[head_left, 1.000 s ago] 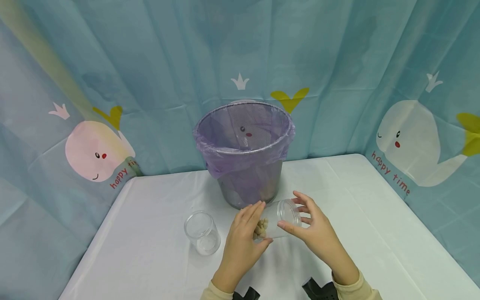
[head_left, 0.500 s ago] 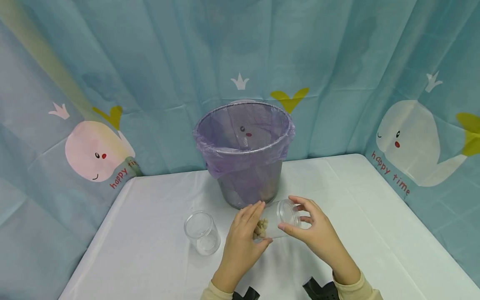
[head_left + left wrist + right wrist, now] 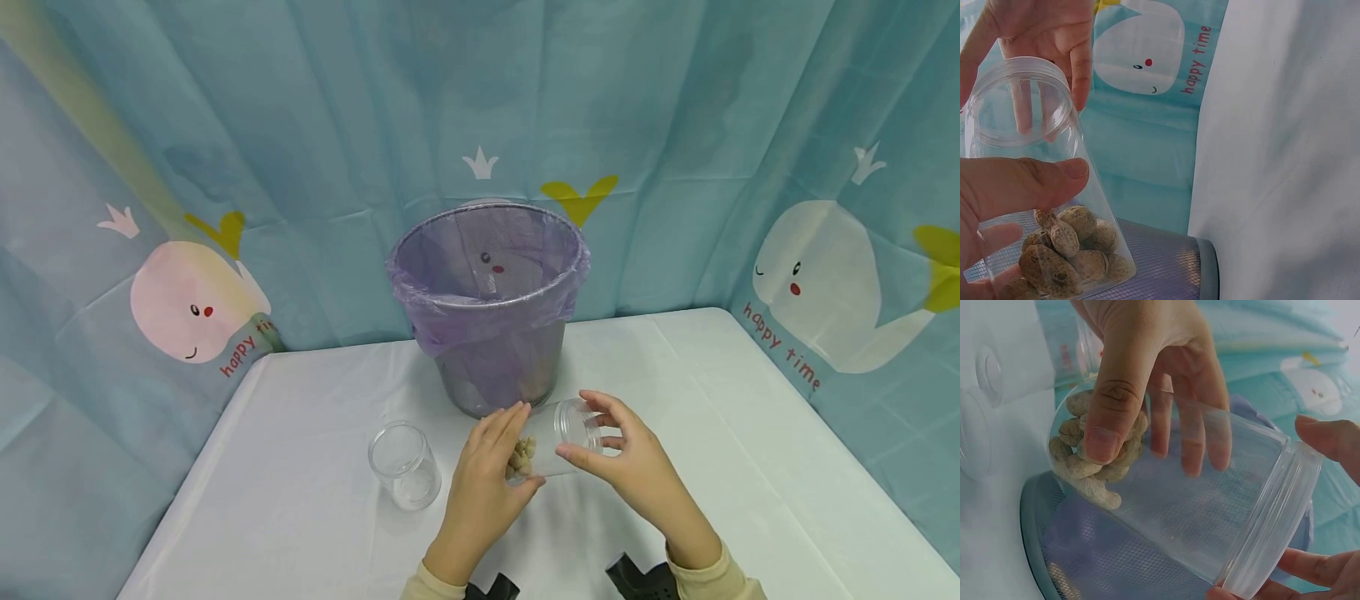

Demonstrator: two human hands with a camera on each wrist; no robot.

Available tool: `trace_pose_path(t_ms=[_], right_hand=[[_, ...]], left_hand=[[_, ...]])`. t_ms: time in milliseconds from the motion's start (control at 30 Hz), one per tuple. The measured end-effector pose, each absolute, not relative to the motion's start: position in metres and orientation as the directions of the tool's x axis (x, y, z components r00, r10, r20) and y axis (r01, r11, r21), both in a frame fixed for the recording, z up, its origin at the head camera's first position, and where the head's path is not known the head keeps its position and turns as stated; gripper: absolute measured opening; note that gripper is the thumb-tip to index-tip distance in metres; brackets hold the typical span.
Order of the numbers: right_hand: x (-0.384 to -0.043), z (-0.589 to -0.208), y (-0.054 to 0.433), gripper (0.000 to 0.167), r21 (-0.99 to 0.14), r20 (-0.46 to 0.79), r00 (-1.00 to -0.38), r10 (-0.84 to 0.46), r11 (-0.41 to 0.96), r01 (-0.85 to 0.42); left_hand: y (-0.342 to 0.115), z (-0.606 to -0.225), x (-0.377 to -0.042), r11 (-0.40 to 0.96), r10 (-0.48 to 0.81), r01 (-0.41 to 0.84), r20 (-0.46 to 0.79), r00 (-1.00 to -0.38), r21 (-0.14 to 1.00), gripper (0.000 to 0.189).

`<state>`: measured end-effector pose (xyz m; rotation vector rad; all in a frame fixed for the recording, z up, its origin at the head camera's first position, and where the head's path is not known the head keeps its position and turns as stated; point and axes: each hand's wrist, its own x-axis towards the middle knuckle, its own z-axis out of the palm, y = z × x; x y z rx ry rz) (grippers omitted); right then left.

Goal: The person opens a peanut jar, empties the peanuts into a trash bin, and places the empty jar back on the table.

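Note:
A clear plastic jar (image 3: pixel 547 435) lies on its side in the air, its lid (image 3: pixel 1272 525) end toward the right. Several peanuts in their shells (image 3: pixel 1063 250) are heaped at its bottom end. My left hand (image 3: pixel 487 479) grips the jar around that end, thumb on the near side and fingers on the far side. The right hand (image 3: pixel 630 458) pinches the lid between thumb and fingers, the thumb (image 3: pixel 1329 440) at one edge and fingertips at the opposite edge. Beside the left hand, a second clear jar (image 3: pixel 405 467) stands upright on the table.
A mesh bin (image 3: pixel 498 358) lined with a purple bag (image 3: pixel 480 321) stands behind the hands on the white-covered table (image 3: pixel 300 467). A blue curtain (image 3: pixel 337 125) with printed whales hangs close behind the table. Black wrist mounts (image 3: pixel 641 579) show at the bottom edge.
My right fingers were spread higher around the lid a second ago, and have come down closer to it. The jar and left hand stay where they were.

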<state>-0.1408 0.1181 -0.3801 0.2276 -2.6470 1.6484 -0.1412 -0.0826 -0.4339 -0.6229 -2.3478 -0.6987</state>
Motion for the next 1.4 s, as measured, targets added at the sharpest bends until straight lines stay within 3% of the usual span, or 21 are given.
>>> trace_pose_path(t_ms=[367,1400], right_hand=[[-0.1406,-0.3815,0.1194,0.069,-0.894,0.151,-0.978,-0.142,0.404,-0.196],[-0.1402,-0.3798,0.1263,0.069,-0.903,0.174,-0.966,-0.191,0.36,-0.234]], left_hand=[[-0.083,-0.4333,-0.1403,0.75,0.253,0.573,0.657,-0.711,0.331,0.1],[-0.0823,-0.4326,-0.14,0.734,0.259,0.583,0.651,-0.714,0.348,0.099]])
